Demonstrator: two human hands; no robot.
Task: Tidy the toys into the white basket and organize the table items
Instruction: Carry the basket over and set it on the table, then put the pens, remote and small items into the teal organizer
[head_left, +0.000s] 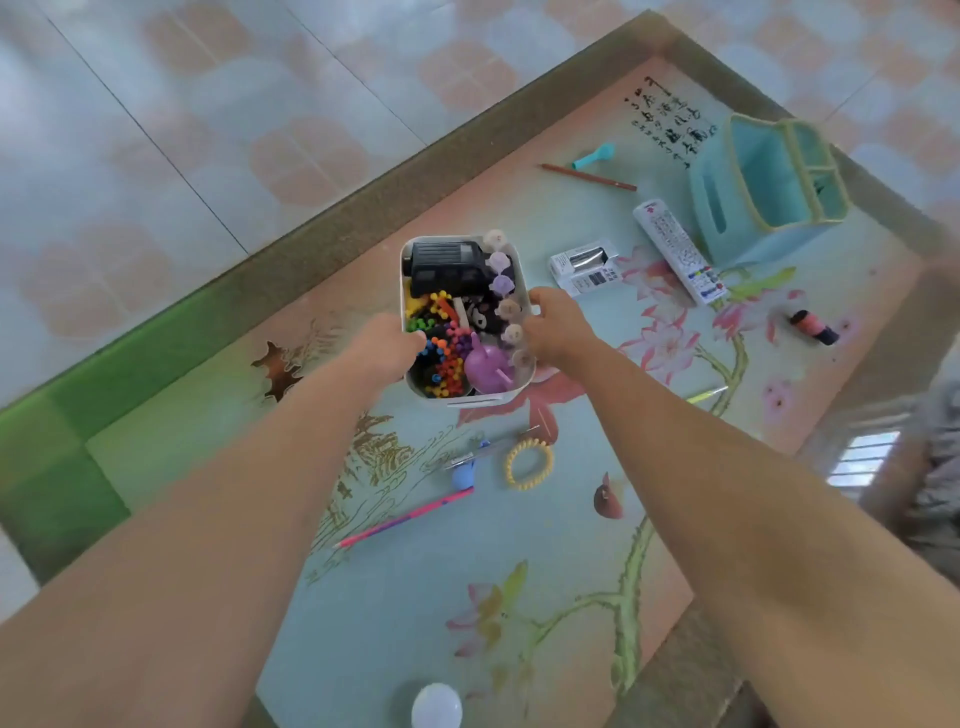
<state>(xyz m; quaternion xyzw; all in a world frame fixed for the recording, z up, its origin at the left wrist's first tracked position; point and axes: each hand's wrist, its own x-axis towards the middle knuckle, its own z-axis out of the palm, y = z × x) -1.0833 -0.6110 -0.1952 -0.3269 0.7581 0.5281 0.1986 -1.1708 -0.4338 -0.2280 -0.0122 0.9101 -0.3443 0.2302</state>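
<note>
**White plastic basket, loaded and held at both sides**

White plastic, stiff-walled and probably smooth, the white basket (511, 391) sits near the table's middle, packed with a black toy car (447, 265), coloured peg pieces (439, 343) and a purple figure (488, 369). The left hand (387, 345) curls against its left wall; the right hand (553, 325) grips the right rim, fingers bent over the edge. The load lies squarely between the two hands. I judge it moderately light but top-full, so it should stay level; the rims are the sound hold. Loose items remain: a remote (678, 252) and a teal organizer (763, 192) far right, a pink pencil (405, 517) and a yellow hair tie (529, 463) nearer.
</note>
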